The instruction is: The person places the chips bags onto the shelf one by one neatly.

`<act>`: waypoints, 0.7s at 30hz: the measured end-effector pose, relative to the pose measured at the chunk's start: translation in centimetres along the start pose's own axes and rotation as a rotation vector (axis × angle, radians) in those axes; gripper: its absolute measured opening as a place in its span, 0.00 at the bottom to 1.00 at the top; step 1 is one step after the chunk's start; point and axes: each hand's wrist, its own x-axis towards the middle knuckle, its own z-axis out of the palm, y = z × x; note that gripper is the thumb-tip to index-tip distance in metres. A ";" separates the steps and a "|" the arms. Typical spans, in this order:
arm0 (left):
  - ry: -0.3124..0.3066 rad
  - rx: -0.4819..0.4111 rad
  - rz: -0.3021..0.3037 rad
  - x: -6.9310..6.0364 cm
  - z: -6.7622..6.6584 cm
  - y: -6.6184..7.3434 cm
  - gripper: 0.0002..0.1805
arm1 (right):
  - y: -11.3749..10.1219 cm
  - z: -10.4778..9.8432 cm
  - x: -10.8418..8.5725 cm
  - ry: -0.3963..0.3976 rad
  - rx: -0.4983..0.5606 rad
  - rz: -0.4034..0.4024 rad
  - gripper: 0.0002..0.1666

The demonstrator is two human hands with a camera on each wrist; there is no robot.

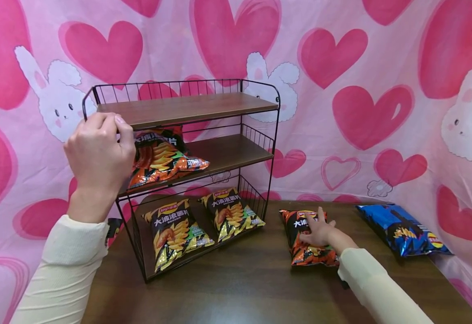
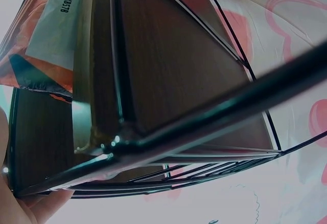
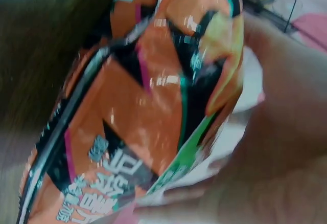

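Observation:
My left hand (image 1: 100, 150) is curled at the front left corner of a wood-and-black-wire shelf rack (image 1: 203, 108). In the left wrist view its fingers (image 2: 53, 203) wrap a black rod of the frame. My right hand (image 1: 321, 231) lies over an orange and black potato chip bag (image 1: 315, 258) on the table, fingers spread and fairly straight. The right wrist view, blurred, has the orange bag (image 3: 138, 106) beside the palm. Behind my left hand, orange chip bags (image 1: 163, 162) rest on the middle shelf, partly hidden.
Two black and yellow chip bags (image 1: 175, 229) lean on the rack's bottom tier. A blue chip bag (image 1: 406, 231) lies near the right edge of the brown table (image 1: 252, 288). A pink heart-patterned cloth (image 1: 329, 54) hangs close behind the rack and table.

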 end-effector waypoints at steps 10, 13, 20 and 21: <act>0.002 0.001 0.000 0.0 0.0 0.1 0.29 | -0.7 1.9 -0.7 0.009 0.028 0.113 0.67; 0.002 0.001 -0.003 0.0 0.0 0.0 0.29 | -0.7 2.3 -0.7 0.013 0.036 0.112 0.70; 0.010 -0.003 -0.003 0.0 0.0 0.0 0.29 | -0.5 2.8 -0.7 0.035 0.040 0.117 0.75; 0.011 -0.004 -0.002 0.0 0.1 0.0 0.28 | -0.5 2.8 -0.6 0.036 0.046 0.112 0.74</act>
